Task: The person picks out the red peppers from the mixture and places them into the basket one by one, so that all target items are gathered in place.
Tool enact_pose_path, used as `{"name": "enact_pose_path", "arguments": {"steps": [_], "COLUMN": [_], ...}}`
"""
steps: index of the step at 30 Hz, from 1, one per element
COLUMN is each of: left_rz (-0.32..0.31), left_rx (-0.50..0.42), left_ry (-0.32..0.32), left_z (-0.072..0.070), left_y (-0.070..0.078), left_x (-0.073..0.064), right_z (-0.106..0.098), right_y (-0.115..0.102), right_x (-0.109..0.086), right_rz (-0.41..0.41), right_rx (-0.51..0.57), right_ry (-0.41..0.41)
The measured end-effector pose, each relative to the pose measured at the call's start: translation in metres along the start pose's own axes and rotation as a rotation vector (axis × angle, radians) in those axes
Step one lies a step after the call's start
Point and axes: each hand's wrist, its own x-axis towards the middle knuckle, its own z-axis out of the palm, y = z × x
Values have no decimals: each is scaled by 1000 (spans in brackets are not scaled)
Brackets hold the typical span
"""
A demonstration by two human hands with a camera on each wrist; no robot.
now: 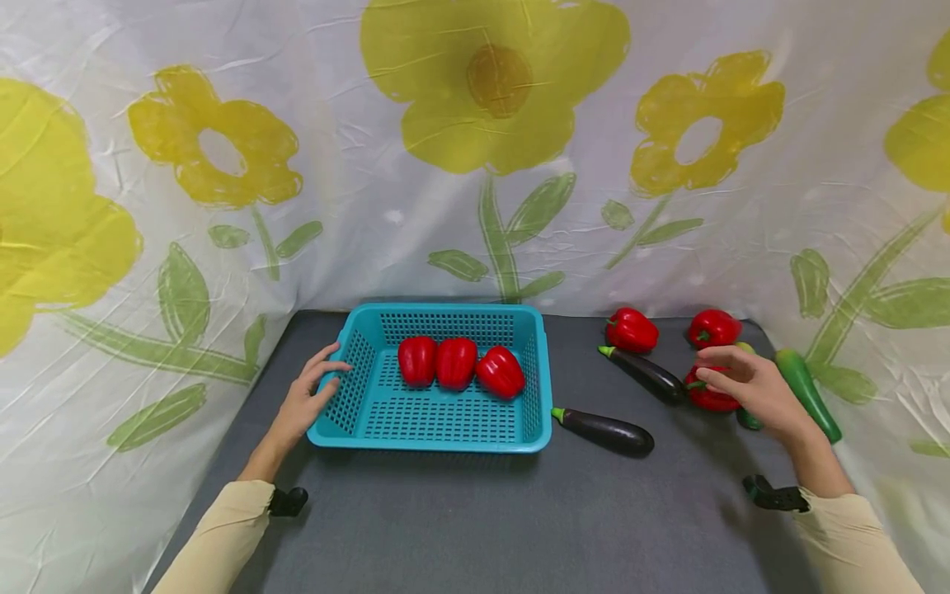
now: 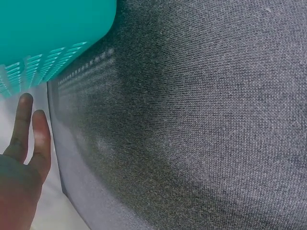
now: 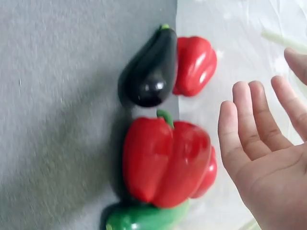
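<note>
While the relaxed left hand [image 1: 306, 394] is at the basket [image 1: 430, 446], the empty right hand [image 1: 759, 388] seems poised to pick, needing to curl round the nearest red pepper [image 3: 149, 160].

Basket [image 1: 430, 446]: smooth plastic, soft sheen. Peppers [image 1: 500, 373]: smooth, glossy, bright highlights. Aubergines [image 3: 151, 72]: smooth, glossy. Table covering [image 2: 216, 105]: matt woven cloth, slightly rough. Backdrop [image 1: 364, 214]: creased sheeting, faint sheen; plastic or cloth, I cannot tell from here. Sleeves [image 1: 223, 536]: matt cloth.

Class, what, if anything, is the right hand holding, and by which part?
Nothing: the right hand is open, its fingers apart from the nearest red bell pepper.
</note>
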Motion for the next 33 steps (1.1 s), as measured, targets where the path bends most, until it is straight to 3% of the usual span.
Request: {"name": "enact_pose_path", "arguments": {"steps": [7,11,15,25,33], "left_rz": [11,3,0,10,10], "left_rx": [5,13,16,19,7], "left_ry": [-1,-4,-2,5,2], "left_z": [0,0,0,0,0], "left_y": [0,-1,-2,-3,-3], "left_x": [2,2,1,0,0], "right_z": [-18,-26,-32,-35,-31], "right_y": [6,11,18,33,44], "right_x": [-3,-6,-7,-3,3], "right_rz": [28,-24,-24,-18,25], "right_rx": [-51,-48,-65,-169,-188], "right_ry": [53,42,39,-71,-89]}}
